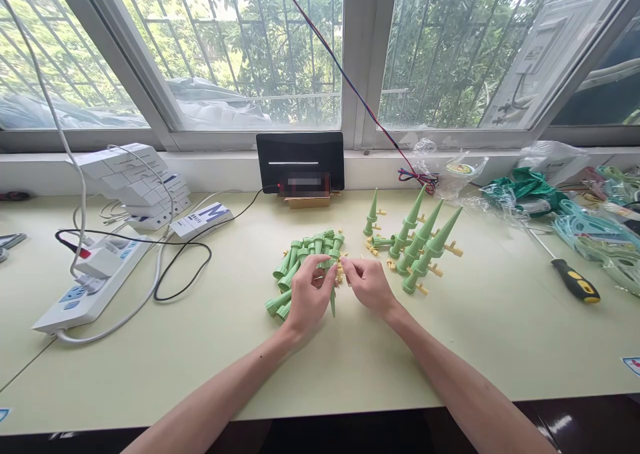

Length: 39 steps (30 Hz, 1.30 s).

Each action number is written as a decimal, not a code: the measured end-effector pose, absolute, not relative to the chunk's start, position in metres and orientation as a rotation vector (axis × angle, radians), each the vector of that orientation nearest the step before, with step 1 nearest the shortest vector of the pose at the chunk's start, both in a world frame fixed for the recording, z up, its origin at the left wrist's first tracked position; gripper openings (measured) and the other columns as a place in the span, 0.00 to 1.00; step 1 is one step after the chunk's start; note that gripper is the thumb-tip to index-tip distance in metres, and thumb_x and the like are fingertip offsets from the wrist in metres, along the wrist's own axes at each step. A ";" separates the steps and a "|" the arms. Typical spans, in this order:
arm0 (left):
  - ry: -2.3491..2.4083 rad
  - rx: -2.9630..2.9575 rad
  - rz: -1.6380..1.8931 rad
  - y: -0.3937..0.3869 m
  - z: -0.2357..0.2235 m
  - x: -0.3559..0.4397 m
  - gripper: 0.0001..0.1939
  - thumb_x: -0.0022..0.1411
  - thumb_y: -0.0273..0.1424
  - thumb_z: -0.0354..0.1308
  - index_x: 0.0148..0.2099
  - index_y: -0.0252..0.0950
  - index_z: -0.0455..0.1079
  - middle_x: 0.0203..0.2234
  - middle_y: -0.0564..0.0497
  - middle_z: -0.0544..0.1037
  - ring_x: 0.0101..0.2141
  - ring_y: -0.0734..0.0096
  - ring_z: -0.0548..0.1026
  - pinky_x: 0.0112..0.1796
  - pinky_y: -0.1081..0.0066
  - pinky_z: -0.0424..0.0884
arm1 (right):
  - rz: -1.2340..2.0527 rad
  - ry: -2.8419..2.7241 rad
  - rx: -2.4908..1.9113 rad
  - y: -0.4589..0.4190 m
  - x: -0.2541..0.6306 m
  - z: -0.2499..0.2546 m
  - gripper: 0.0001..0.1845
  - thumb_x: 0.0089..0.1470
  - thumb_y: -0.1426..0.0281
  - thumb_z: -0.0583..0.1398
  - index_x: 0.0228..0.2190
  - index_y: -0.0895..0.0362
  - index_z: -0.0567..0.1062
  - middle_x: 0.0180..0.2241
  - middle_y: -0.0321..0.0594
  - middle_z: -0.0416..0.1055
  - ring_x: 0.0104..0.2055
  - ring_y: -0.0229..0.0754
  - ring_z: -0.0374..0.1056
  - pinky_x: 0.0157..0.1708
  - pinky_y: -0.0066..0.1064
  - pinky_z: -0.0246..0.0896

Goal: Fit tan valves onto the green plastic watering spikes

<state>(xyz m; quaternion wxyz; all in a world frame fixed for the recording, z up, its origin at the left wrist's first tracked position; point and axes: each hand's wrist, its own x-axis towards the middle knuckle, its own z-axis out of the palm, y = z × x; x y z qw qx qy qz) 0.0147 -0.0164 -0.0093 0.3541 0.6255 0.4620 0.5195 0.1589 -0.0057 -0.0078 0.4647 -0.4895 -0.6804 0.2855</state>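
My left hand (311,294) is closed around a green plant watering spike (333,302), its narrow tip pointing down toward me. Close beside it, my right hand (367,282) pinches a small yellow valve (343,262) between thumb and fingertips, partly hidden. Loose green spike parts (284,277) lie heaped behind and to the left of my left hand. Beyond my right hand stand several upright green spikes (434,241) fitted with yellow valves (453,248). More small yellow pieces are scattered between the heap and the standing spikes.
A white power strip (93,297) with cables and stacked white boxes (133,181) occupy the left. A dark tablet (300,154) leans by the window. At the right lie a screwdriver (575,281) and plastic-wrapped green items (595,234).
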 end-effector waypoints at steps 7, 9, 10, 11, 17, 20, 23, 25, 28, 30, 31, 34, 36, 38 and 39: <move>1.219 1.592 1.330 -0.015 -0.008 0.015 0.13 0.63 0.40 0.59 0.45 0.39 0.69 0.28 0.53 0.74 0.25 0.71 0.77 0.28 0.70 0.76 | 0.753 -1.631 -1.179 -0.005 0.160 -0.007 0.31 0.64 0.53 0.51 0.14 0.56 0.57 0.14 0.31 0.52 0.18 0.33 0.48 0.20 0.29 0.44; 1.233 1.553 1.311 -0.015 -0.007 0.014 0.14 0.62 0.41 0.59 0.45 0.39 0.69 0.26 0.54 0.74 0.26 0.70 0.78 0.28 0.70 0.77 | 0.781 -1.610 -1.164 -0.006 0.159 -0.007 0.31 0.64 0.53 0.52 0.14 0.56 0.58 0.14 0.31 0.54 0.18 0.33 0.50 0.21 0.29 0.46; 1.237 1.524 1.304 -0.014 -0.007 0.014 0.14 0.61 0.41 0.60 0.45 0.38 0.68 0.25 0.54 0.74 0.26 0.69 0.78 0.28 0.70 0.76 | 0.784 -1.602 -1.156 -0.006 0.159 -0.007 0.31 0.64 0.53 0.52 0.15 0.56 0.59 0.14 0.32 0.55 0.18 0.33 0.50 0.21 0.29 0.46; 1.237 1.492 1.300 -0.014 -0.007 0.014 0.15 0.61 0.42 0.60 0.44 0.38 0.68 0.25 0.54 0.74 0.26 0.69 0.77 0.28 0.70 0.76 | 0.779 -1.597 -1.149 -0.006 0.159 -0.007 0.31 0.64 0.53 0.51 0.15 0.56 0.60 0.14 0.32 0.55 0.18 0.33 0.50 0.21 0.29 0.46; 1.229 1.332 1.333 -0.008 -0.005 0.012 0.17 0.58 0.44 0.63 0.39 0.37 0.67 0.30 0.54 0.73 0.18 0.77 0.71 0.19 0.73 0.69 | 0.767 -1.600 -1.122 -0.006 0.160 -0.010 0.22 0.64 0.57 0.53 0.22 0.56 0.66 0.16 0.30 0.55 0.19 0.34 0.50 0.20 0.28 0.47; 1.208 1.271 1.341 -0.007 -0.004 0.012 0.17 0.58 0.45 0.62 0.35 0.37 0.66 0.27 0.54 0.73 0.19 0.75 0.72 0.20 0.72 0.70 | 0.821 -1.599 -1.064 -0.007 0.160 -0.009 0.15 0.63 0.60 0.55 0.28 0.56 0.69 0.19 0.31 0.60 0.20 0.34 0.56 0.20 0.27 0.51; 1.197 1.239 1.357 -0.007 -0.003 0.011 0.17 0.58 0.45 0.62 0.32 0.37 0.65 0.24 0.55 0.72 0.20 0.73 0.72 0.22 0.71 0.70 | 0.827 -1.625 -1.018 -0.010 0.159 -0.006 0.09 0.61 0.62 0.57 0.34 0.56 0.70 0.22 0.33 0.65 0.21 0.35 0.60 0.21 0.27 0.55; 1.203 1.230 1.369 -0.007 -0.003 0.010 0.17 0.59 0.46 0.62 0.31 0.38 0.64 0.22 0.56 0.70 0.19 0.73 0.71 0.22 0.71 0.70 | 0.834 -1.657 -0.992 -0.012 0.158 -0.004 0.08 0.60 0.63 0.57 0.37 0.56 0.70 0.24 0.35 0.68 0.23 0.36 0.63 0.23 0.28 0.58; 1.205 1.209 1.380 -0.006 -0.003 0.010 0.18 0.58 0.47 0.61 0.31 0.38 0.63 0.22 0.57 0.69 0.18 0.74 0.70 0.22 0.71 0.69 | 0.851 -1.689 -0.951 -0.013 0.158 -0.002 0.08 0.61 0.65 0.56 0.38 0.55 0.71 0.28 0.38 0.71 0.24 0.36 0.65 0.24 0.28 0.61; 1.194 1.182 1.386 -0.006 -0.003 0.010 0.19 0.59 0.47 0.61 0.30 0.38 0.63 0.21 0.57 0.70 0.18 0.74 0.70 0.22 0.71 0.69 | 0.854 -1.705 -0.935 -0.013 0.158 -0.002 0.08 0.60 0.66 0.56 0.39 0.56 0.71 0.30 0.38 0.72 0.24 0.36 0.66 0.24 0.28 0.62; 1.187 1.169 1.389 -0.006 -0.003 0.010 0.19 0.59 0.47 0.61 0.30 0.38 0.63 0.21 0.57 0.70 0.18 0.73 0.70 0.22 0.70 0.69 | 0.849 -1.713 -0.929 -0.013 0.158 -0.002 0.08 0.60 0.67 0.56 0.40 0.56 0.71 0.30 0.38 0.72 0.23 0.36 0.65 0.24 0.28 0.63; 1.173 1.151 1.406 -0.007 -0.003 0.010 0.18 0.60 0.47 0.60 0.30 0.38 0.63 0.19 0.56 0.71 0.19 0.72 0.71 0.23 0.70 0.70 | 0.813 -1.724 -0.927 -0.014 0.157 -0.003 0.11 0.57 0.66 0.60 0.42 0.56 0.71 0.31 0.38 0.72 0.23 0.35 0.64 0.23 0.27 0.63; 1.169 1.155 1.418 -0.008 -0.003 0.010 0.18 0.61 0.47 0.59 0.30 0.38 0.62 0.19 0.56 0.71 0.19 0.72 0.72 0.23 0.70 0.69 | 0.783 -1.715 -0.936 -0.015 0.156 -0.004 0.13 0.56 0.64 0.62 0.42 0.56 0.72 0.31 0.38 0.72 0.23 0.34 0.64 0.23 0.28 0.63; 1.165 1.165 1.411 -0.010 -0.002 0.011 0.18 0.61 0.47 0.59 0.31 0.39 0.62 0.19 0.56 0.71 0.19 0.71 0.72 0.22 0.70 0.69 | 0.765 -1.689 -0.935 -0.015 0.155 -0.005 0.12 0.58 0.63 0.61 0.42 0.56 0.72 0.32 0.39 0.73 0.25 0.35 0.66 0.25 0.28 0.65; 1.163 1.171 1.399 -0.011 -0.001 0.011 0.18 0.61 0.47 0.59 0.31 0.39 0.62 0.19 0.56 0.72 0.19 0.71 0.72 0.22 0.70 0.68 | 0.757 -1.667 -0.930 -0.015 0.155 -0.005 0.12 0.59 0.62 0.61 0.41 0.56 0.73 0.33 0.40 0.74 0.26 0.36 0.67 0.26 0.29 0.66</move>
